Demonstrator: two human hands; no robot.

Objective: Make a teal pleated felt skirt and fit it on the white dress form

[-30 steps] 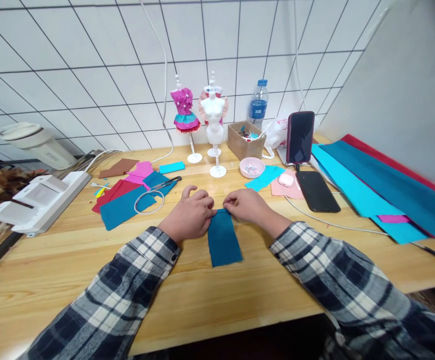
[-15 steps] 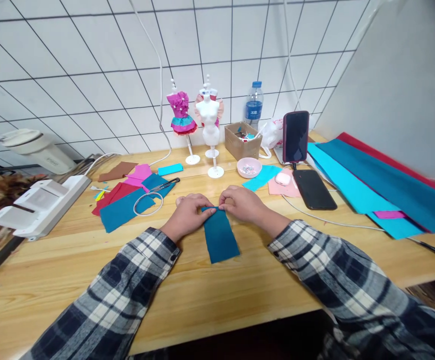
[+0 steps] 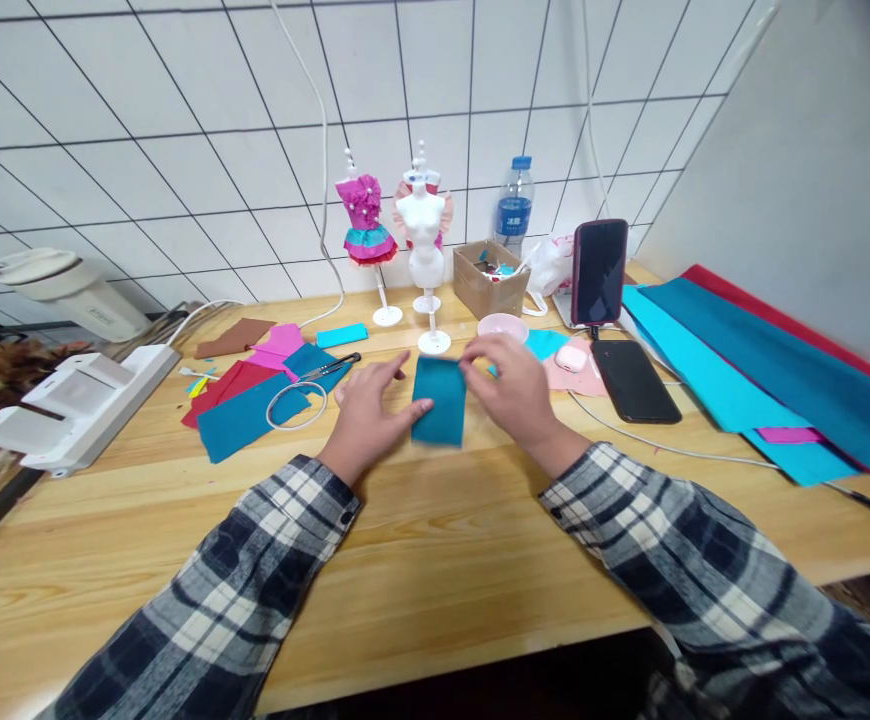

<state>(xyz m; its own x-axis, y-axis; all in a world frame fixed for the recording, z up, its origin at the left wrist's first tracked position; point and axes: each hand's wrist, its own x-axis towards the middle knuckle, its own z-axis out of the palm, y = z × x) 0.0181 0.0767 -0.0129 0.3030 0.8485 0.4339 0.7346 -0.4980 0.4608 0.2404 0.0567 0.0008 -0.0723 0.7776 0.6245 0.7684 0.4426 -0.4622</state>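
Observation:
Both of my hands hold up a small teal felt rectangle above the wooden table. My left hand pinches its left edge with thumb and fingers. My right hand grips its right edge, fingers curled behind the cloth. Behind the felt stand a bare white mannequin and a mannequin in a pink and teal dress. A pink bowl sits just behind my right hand.
Felt scraps, small scissors and a white ring lie to the left. A power strip is at far left. A cardboard box, bottle, two phones and large felt sheets fill the right.
The teal felt lay flat on the table with my fingers at its top edge; now both hands have lifted it upright and moved it away from me.

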